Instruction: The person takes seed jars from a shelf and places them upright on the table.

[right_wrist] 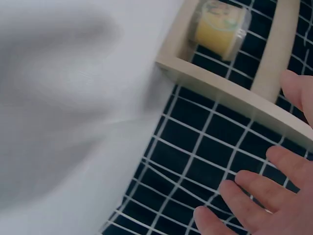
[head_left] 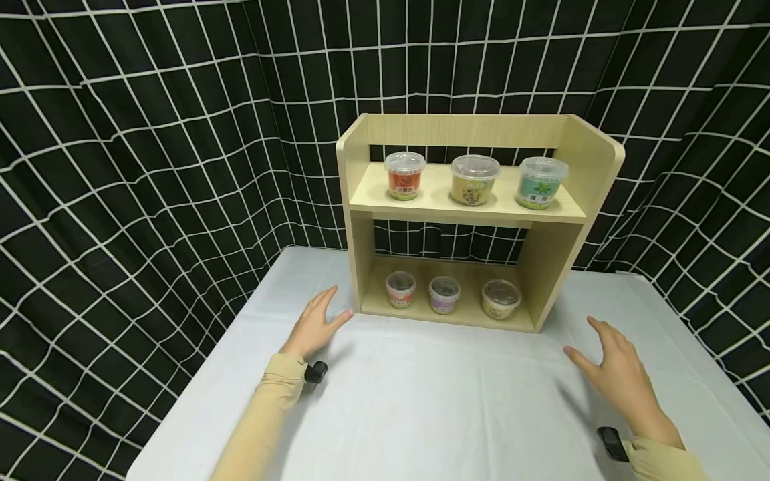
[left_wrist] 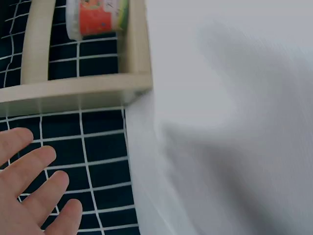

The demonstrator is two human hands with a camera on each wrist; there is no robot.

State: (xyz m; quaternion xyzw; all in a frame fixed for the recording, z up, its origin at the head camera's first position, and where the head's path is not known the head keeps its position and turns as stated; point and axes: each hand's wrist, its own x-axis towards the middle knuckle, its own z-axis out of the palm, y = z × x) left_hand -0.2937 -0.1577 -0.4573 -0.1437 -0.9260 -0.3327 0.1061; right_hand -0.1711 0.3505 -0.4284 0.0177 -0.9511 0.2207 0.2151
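Observation:
A two-tier wooden shelf (head_left: 466, 215) stands at the back of the table. On its upper board sit a red-labelled cup (head_left: 405, 176), a yellow-labelled cup (head_left: 474, 180) and a green-labelled cup (head_left: 541, 183), all with clear lids. Below are a small red-and-white cup (head_left: 400, 289), a purple-labelled cup (head_left: 444, 295) and a cream-coloured cup (head_left: 500, 299). My left hand (head_left: 314, 325) hovers by the shelf's left side, fingers spread, holding nothing. Off the shelf's right side, my right hand (head_left: 619, 367) is likewise spread and holds nothing.
A white cloth (head_left: 421, 401) covers the table. Black curtains with a white grid (head_left: 180, 133) hang behind and on both sides. The shelf's side panels (head_left: 586, 174) rise above the upper board and bound it left and right.

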